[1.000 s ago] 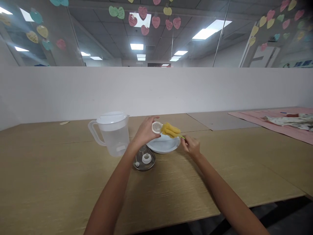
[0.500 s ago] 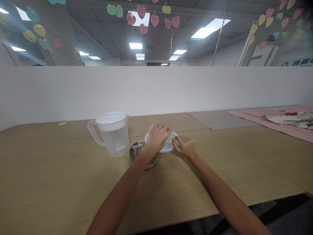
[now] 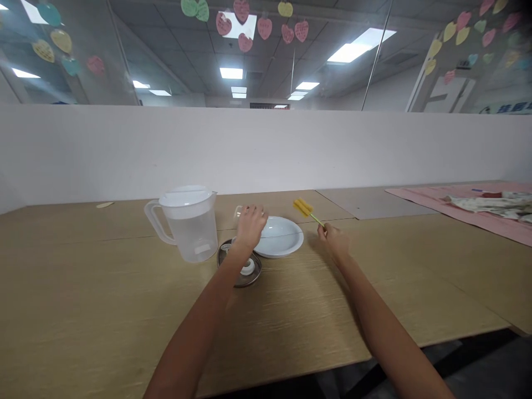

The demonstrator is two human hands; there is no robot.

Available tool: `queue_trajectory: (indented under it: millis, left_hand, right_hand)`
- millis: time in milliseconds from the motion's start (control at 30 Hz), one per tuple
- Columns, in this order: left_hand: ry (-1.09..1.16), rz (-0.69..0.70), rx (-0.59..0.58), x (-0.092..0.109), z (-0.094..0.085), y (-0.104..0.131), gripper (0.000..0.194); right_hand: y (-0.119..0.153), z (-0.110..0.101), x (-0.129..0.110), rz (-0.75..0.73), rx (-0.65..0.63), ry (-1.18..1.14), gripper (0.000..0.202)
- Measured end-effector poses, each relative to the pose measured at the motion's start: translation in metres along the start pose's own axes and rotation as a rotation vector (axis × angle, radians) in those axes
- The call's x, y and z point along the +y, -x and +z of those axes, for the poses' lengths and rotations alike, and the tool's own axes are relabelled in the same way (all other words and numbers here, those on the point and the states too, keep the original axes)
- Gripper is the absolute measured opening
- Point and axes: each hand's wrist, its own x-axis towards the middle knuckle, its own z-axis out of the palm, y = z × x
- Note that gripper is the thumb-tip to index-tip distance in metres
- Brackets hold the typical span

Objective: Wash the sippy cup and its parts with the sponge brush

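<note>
Pointing up toward the far left, one yellow-headed brush (image 3: pixel 302 207) hangs in the air to the right of the bowl, its long axis slanting from the near-right handle end. The right hand (image 3: pixel 336 242) has its fingertips pinched shut on the green handle (image 3: pixel 317 219). Over on the left, the left hand (image 3: pixel 251 226) curls its fingers around one clear container (image 3: pixel 238 211), mostly hidden, by the left rim of the single white bowl (image 3: pixel 279 241). One metal tray (image 3: pixel 248 281) sits near the bowl, under the left arm, with a white ring (image 3: pixel 248 268) in it. One lidded pitcher (image 3: pixel 197 235) stands at left, its pale label (image 3: pixel 203 248) unreadable. Six pink heart notes (image 3: pixel 264 27) cluster mid-glass, their writing too small; blue sign lettering (image 3: pixel 514 108) at far right is too blurred to read.
</note>
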Motion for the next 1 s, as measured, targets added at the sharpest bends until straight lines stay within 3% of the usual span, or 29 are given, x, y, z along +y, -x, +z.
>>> queue_trajectory:
  millis: [100, 200, 300, 400, 500, 567, 700, 833, 933, 1000]
  left_hand:
    - [0.321, -0.284, 0.024, -0.002, -0.006, -0.002, 0.055]
    - [0.692, -0.443, 0.02, 0.001, -0.023, -0.005, 0.07]
    - [0.899, -0.333, -0.11, 0.016, -0.046, -0.003, 0.064]
    - [0.88, -0.11, -0.282, 0.04, -0.06, 0.004, 0.065]
    - [0.746, 0.108, -0.415, 0.059, -0.059, 0.012, 0.067]
    - [0.638, 0.182, -0.489, 0.066, -0.053, 0.015, 0.064]
    - [0.532, 0.186, -0.6, 0.065, -0.041, 0.018, 0.062]
    - [0.538, 0.174, -0.709, 0.06, -0.04, 0.019, 0.068]
    - [0.564, 0.194, -0.681, 0.046, -0.05, 0.017, 0.074]
    - [0.591, 0.138, -0.599, 0.027, -0.058, 0.014, 0.065]
  right_hand:
    - [-0.001, 0.004, -0.001, 0.073, -0.241, 0.023, 0.035]
    - [0.0, 0.008, -0.003, 0.031, -0.315, 0.014, 0.032]
    - [0.003, 0.006, -0.008, -0.026, -0.313, 0.05, 0.029]
    - [0.007, 0.0, -0.014, -0.097, -0.332, 0.086, 0.026]
    - [0.011, -0.004, -0.018, -0.141, -0.346, 0.098, 0.025]
    - [0.012, -0.005, -0.019, -0.14, -0.35, 0.106, 0.027]
    - [0.011, -0.004, -0.018, -0.141, -0.361, 0.112, 0.032]
    - [0.01, -0.002, -0.017, -0.114, -0.323, 0.064, 0.034]
    - [0.011, -0.003, -0.019, -0.089, -0.214, -0.043, 0.035]
    - [0.009, -0.006, -0.022, -0.09, -0.131, -0.176, 0.036]
